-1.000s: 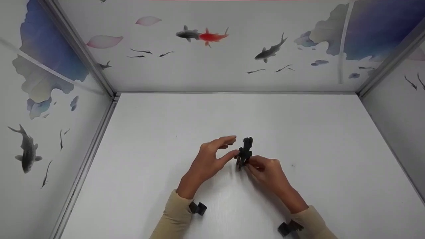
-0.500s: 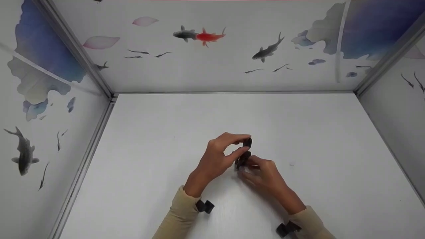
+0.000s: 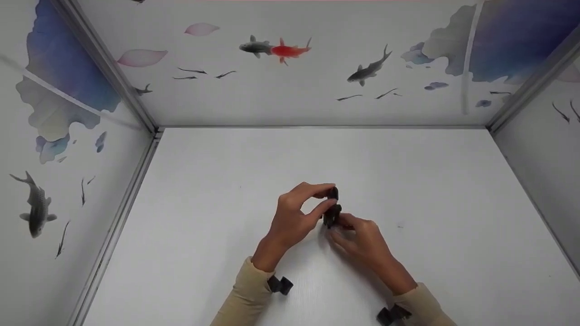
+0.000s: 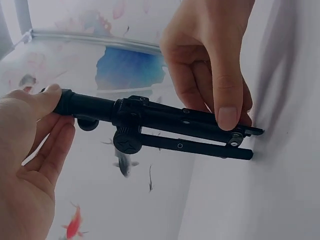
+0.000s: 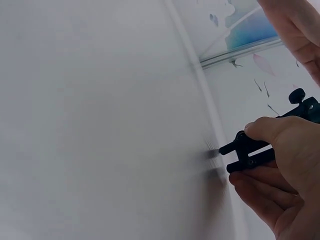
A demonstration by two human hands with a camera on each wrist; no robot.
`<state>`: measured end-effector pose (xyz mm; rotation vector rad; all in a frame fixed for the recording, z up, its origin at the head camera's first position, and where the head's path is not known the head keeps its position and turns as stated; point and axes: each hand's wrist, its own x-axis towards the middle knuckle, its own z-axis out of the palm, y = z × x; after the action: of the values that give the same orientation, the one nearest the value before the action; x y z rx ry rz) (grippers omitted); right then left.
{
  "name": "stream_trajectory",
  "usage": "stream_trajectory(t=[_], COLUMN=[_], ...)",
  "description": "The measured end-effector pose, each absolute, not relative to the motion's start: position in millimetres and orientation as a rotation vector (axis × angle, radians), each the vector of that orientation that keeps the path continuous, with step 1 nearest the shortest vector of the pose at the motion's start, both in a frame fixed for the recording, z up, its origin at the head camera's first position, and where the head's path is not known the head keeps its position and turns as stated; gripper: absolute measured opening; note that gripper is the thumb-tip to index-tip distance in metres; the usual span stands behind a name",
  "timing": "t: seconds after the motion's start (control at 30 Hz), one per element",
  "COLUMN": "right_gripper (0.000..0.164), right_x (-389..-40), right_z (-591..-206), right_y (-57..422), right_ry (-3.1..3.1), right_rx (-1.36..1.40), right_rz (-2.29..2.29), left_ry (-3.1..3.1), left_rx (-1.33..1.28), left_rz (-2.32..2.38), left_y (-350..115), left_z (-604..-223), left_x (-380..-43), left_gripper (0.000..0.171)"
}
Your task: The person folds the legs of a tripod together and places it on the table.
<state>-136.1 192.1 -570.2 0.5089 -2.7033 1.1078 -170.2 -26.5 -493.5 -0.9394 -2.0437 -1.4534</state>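
Note:
A small black tripod with its legs folded together stands upright between the hands in the head view. My left hand pinches its top end between thumb and fingers. Lower down, the right hand holds the legs near their feet; its thumb lies along one leg in the left wrist view. A round knob sticks out at the side below the centre column. From the right wrist, two leg ends show close to the tabletop, but whether they touch it cannot be told.
The white tabletop runs all round the hands. Panels printed with fish, such as the back wall, enclose its rear and sides, with metal edging along the joints. Black wrist cameras sit on both sleeves.
One second ago the left fingers were spread beside the tripod; they have moved right and now pinch its top. The right hand has stayed at the legs, shifting only slightly.

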Motion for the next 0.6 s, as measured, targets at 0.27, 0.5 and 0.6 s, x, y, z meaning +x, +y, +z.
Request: stream_trajectory(t=[0.27,0.5,0.6], right_gripper=[0.051,0.045,0.046], right_x=[-133,-132,-131], right_z=[-567,-567,-567], right_y=[195,199,203], right_ry=[-2.764,-2.724,-2.714], right_rx=[0.448,0.483,0.489], right_rz=[1.057,0.996,0.961], left_ry=[-2.024,-2.041,-2.049], left_rx=[-0.783,-0.722,-0.706], left_rz=[-1.534,-1.56,-1.603], left_y=[-29,-34,-42], left_z=[-499,-503,-506], left_x=[-170,-170,-171], left_gripper=[0.028,0.026,0.026])
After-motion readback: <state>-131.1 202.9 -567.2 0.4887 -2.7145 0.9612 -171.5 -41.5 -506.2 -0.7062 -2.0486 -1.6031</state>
